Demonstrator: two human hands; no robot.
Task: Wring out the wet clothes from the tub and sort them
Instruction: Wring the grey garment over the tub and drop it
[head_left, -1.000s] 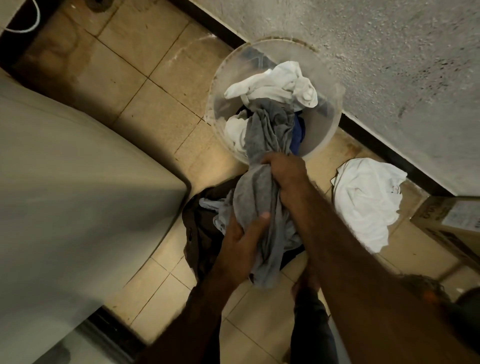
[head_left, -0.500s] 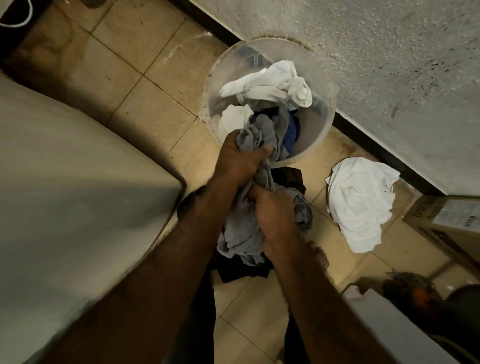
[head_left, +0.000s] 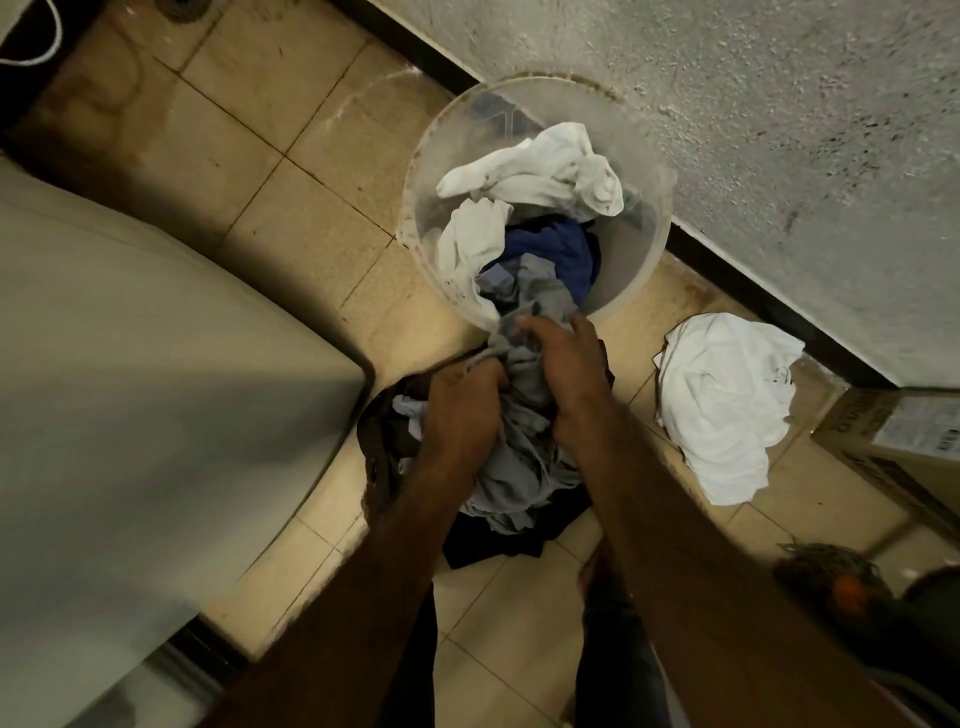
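Mid-wring, left hand (head_left: 462, 410) and right hand (head_left: 569, 374), grip curled, clutch a grey garment (head_left: 511, 478) trailing from the tub (head_left: 641, 249); next, likely, a drop onto the dark pile (head_left: 382, 447).

**Dim warm light, bent edges**

Yellowish light falls on the tiled floor (head_left: 311, 218); the lower corners lie in deep shadow. Straight lines curve toward the borders, and the bottom right is blurred.

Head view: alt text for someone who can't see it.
A left hand and right hand grip a grey cloth garment trailing from a round translucent plastic tub holding white clothes and a blue cloth. Dark clothes lie beneath, a white garment apart on the tiled floor.
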